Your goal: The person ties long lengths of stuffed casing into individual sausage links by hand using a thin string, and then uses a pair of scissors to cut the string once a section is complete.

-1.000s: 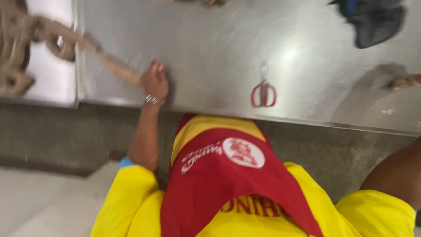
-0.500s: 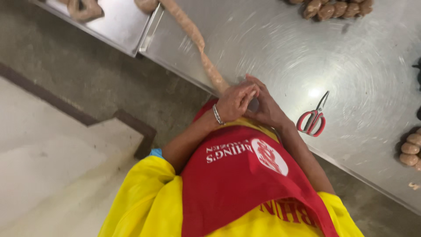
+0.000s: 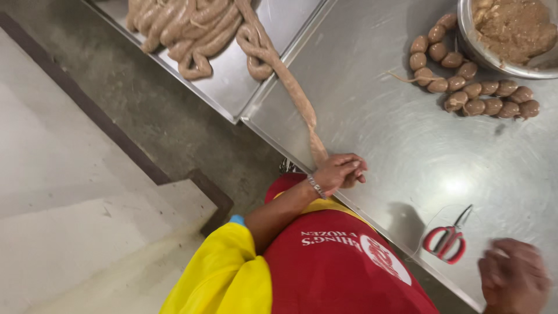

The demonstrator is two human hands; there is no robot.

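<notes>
Left hand [image 3: 339,172] grips the long sausage casing [image 3: 293,93]; right hand [image 3: 514,273] hovers beside red scissors [image 3: 446,240]

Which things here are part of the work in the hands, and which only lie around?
In use: left hand grips the long sausage rope; right hand is near the red scissors.

Lying about: tied sausage links, metal bowl of filling, sausage coils.

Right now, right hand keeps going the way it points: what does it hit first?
Likely the red-handled scissors: the right hand points up-left over the steel table, scissors just ahead. It is blurred, so height is unclear.
</notes>
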